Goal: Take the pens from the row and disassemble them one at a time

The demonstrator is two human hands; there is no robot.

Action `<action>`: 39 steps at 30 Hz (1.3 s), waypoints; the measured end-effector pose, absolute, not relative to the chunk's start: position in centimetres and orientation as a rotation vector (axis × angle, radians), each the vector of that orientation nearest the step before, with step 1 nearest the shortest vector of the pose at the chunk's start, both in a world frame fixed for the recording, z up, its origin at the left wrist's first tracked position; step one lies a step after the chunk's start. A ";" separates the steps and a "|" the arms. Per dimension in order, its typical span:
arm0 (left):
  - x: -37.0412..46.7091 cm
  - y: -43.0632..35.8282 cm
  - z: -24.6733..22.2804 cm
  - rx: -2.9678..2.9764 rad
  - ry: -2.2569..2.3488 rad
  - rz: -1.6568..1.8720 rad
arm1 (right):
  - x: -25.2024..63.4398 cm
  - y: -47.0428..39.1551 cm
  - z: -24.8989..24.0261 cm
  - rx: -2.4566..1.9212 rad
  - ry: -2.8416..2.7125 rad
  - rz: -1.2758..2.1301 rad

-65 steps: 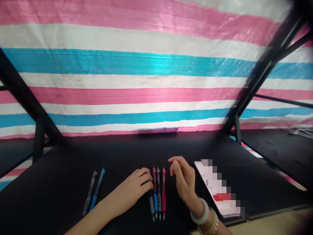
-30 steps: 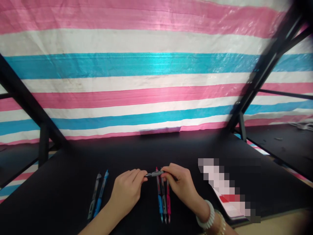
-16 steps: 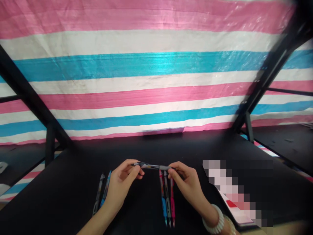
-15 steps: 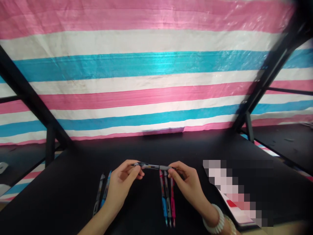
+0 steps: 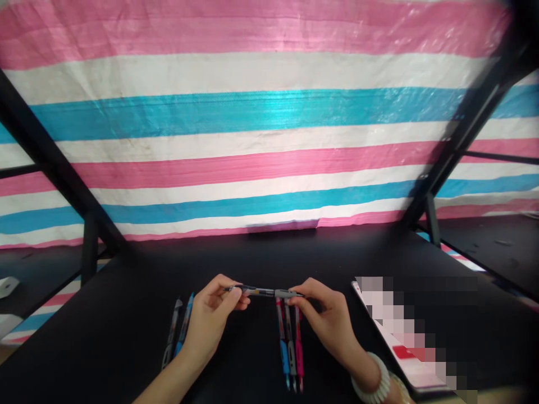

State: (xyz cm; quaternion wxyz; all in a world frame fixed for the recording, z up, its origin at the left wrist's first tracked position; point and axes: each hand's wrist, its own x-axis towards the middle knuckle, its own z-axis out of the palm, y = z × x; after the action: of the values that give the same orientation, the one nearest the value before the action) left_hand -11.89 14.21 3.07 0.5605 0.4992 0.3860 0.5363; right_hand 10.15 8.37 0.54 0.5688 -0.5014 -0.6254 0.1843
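A pen [image 5: 263, 292] with a dark, clear barrel and a grey grip lies level between my hands, above the black table. My left hand [image 5: 221, 306] pinches its left end between thumb and fingers. At the grey end, the fingertips of my right hand [image 5: 322, 308] are closed on it, with the tip poking out. Below it, side by side, rest a blue-gripped pen [image 5: 283, 353], a grey-gripped pen [image 5: 291, 353] and a pink-gripped pen [image 5: 299, 353]. Left of my left wrist lie another grey pen [image 5: 172, 334] and a blue pen [image 5: 184, 325], partly hidden by the hand.
A phone [image 5: 429, 379], partly blurred out, lies on the black table [image 5: 252, 255] to the right. Black metal struts [image 5: 59, 163] slant up on both sides. Behind hangs a striped pink, white and blue sheet [image 5: 269, 106]. White objects [image 5: 8, 286] sit at the far left.
The pen has dropped slightly in view, and my right fingers have shifted a little along its grey end. Both hands still hold it.
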 end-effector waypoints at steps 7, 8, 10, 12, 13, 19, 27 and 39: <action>-11.5 14.0 3.0 1.205 0.786 1.282 | 10.0 8.2 0.7 -1.043 -1.495 0.359; -11.5 14.0 3.1 1.192 0.790 1.282 | 9.9 8.3 0.7 -1.008 -1.493 0.340; -11.4 13.8 3.1 1.171 0.809 1.278 | 9.8 8.3 0.6 -0.952 -1.492 0.307; -11.3 13.8 3.2 1.163 0.817 1.282 | 9.8 8.3 0.6 -0.942 -1.490 0.294; -11.3 13.7 3.2 1.162 0.813 1.292 | 9.8 8.3 0.6 -0.954 -1.484 0.301; -11.4 13.7 3.2 1.132 0.769 1.366 | 9.9 8.1 0.7 -1.020 -1.347 0.700; -11.3 13.4 3.2 1.177 0.730 1.320 | 10.1 8.7 0.4 -1.089 -1.190 0.866; -11.4 13.4 3.4 1.133 0.721 1.331 | 10.0 8.2 1.5 -1.064 -1.252 0.909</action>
State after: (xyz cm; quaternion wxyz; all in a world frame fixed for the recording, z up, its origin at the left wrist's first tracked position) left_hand -11.44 13.36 3.40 0.5856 0.4857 0.3093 0.5706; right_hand 9.97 8.24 1.45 0.5908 -0.4574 -0.5378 0.3904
